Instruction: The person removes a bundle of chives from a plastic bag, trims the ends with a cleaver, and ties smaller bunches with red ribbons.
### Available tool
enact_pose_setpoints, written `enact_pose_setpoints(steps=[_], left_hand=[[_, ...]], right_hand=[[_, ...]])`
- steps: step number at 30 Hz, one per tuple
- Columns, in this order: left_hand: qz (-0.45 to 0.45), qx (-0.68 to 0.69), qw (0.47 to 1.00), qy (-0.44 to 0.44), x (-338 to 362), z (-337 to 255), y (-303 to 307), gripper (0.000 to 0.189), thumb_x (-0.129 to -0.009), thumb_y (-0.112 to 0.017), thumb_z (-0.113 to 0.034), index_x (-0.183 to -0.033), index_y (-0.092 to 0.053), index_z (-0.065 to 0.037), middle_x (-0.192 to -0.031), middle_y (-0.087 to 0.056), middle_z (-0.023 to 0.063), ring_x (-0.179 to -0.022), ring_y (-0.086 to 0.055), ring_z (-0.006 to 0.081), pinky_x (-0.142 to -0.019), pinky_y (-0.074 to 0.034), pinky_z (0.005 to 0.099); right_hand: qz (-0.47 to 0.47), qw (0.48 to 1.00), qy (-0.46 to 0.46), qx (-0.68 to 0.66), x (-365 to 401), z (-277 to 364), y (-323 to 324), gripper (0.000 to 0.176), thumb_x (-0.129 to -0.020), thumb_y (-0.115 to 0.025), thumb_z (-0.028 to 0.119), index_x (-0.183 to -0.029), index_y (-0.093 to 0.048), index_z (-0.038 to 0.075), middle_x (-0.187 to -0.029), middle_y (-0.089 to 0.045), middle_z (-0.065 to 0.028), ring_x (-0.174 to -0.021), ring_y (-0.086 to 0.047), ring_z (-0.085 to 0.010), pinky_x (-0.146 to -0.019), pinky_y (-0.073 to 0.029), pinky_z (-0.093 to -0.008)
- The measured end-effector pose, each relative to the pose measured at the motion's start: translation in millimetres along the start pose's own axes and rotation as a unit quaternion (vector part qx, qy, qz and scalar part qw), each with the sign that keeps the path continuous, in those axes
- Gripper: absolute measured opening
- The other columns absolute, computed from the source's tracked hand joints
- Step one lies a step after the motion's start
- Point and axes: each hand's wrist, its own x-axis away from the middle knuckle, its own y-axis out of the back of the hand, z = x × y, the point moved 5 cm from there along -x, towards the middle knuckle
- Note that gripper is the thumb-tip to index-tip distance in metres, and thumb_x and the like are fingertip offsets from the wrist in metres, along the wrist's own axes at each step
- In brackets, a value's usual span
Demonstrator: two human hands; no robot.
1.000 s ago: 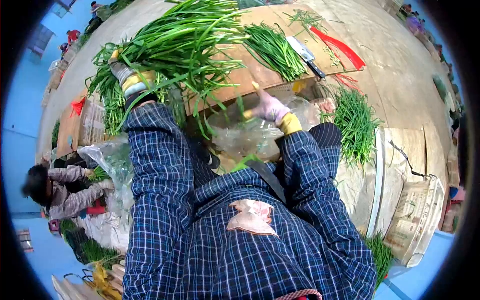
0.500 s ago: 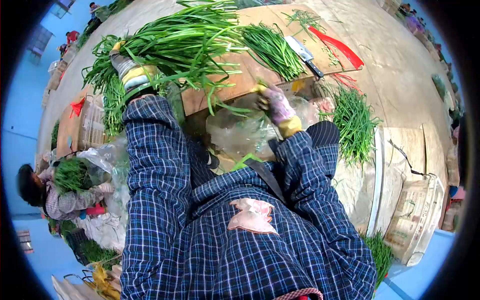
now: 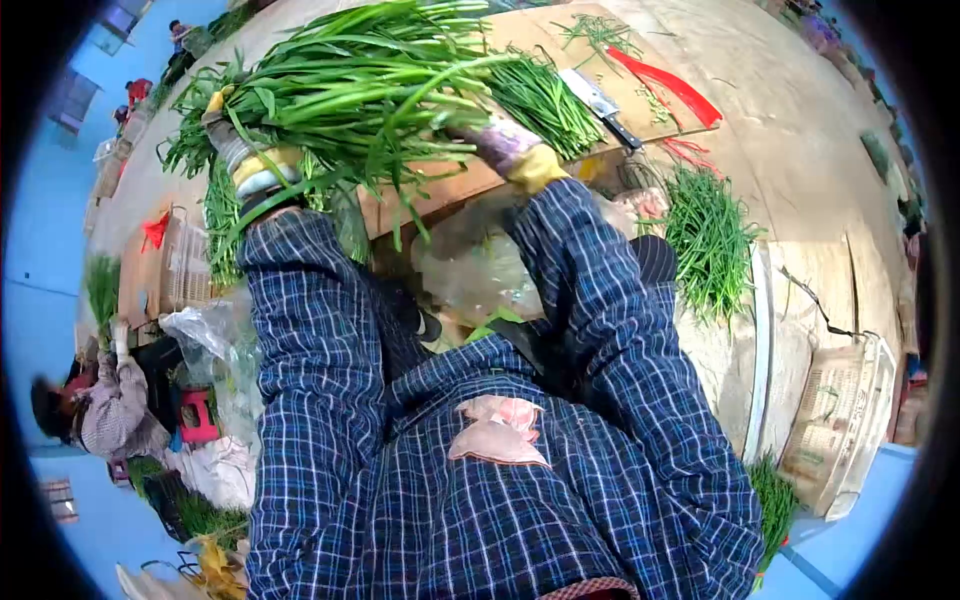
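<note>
I should hold the green bunch (image 3: 350,85) level over the left of the worktop (image 3: 440,185), left hand (image 3: 240,150) at its leaves, right hand (image 3: 505,150) by the stem ends (image 3: 472,105), though I can't tell how far either closes.

A big bunch of greens (image 3: 360,90) is over the left part of the board (image 3: 530,32), the left hand (image 3: 240,150) at its left end, the right hand (image 3: 495,145) at its right. Rightward on the board follow a smaller bunch (image 3: 545,100), a knife (image 3: 597,102) and ribbons (image 3: 672,92) (nearest the edge). A crate (image 3: 825,425) stands far right.
</note>
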Motion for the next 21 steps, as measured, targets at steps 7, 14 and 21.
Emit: enact_pose_setpoints(steps=[7, 14, 21], left_hand=[[0.147, 0.033, 0.988, 0.021, 36.2, -5.8, -24.4, 0.031, -0.078, -0.059, -0.032, -0.099, -0.062, -0.009, -0.105, -0.062, 0.011, -0.094, -0.059, 0.027, -0.089, -0.046, 0.0456], [0.172, 0.051, 0.984, -0.002, 53.4, -5.7, -9.5, 0.029, -0.077, -0.061, -0.032, -0.094, -0.06, -0.009, -0.101, -0.062, 0.0091, -0.094, -0.057, 0.0251, -0.09, -0.044, 0.0442], [0.208, 0.124, 0.966, 0.088, 65.1, 13.0, -26.0, 0.029, -0.076, -0.06, -0.031, -0.095, -0.059, -0.01, -0.102, -0.061, 0.0094, -0.098, -0.055, 0.0254, -0.092, -0.042, 0.0451]], right_hand=[[-0.072, 0.962, -0.198, -0.172, 18.9, 28.0, 27.0, 0.026, -0.079, -0.06, 0.01, -0.104, -0.059, 0.005, -0.092, -0.062, -0.0115, -0.087, -0.059, -0.0262, -0.075, -0.049, -0.0376], [-0.207, 0.562, -0.478, -0.642, 117.1, 17.1, -13.3, 0.015, -0.088, -0.053, 0.01, -0.098, -0.06, 0.001, -0.074, -0.059, -0.0028, -0.069, -0.057, -0.0124, -0.067, -0.049, -0.0246], [0.136, 0.83, -0.328, -0.43, 43.4, 61.0, 38.2, 0.049, -0.08, -0.065, 0.021, -0.123, -0.05, 0.003, -0.099, -0.062, -0.0164, -0.092, -0.057, -0.0215, -0.081, -0.046, -0.0327]])
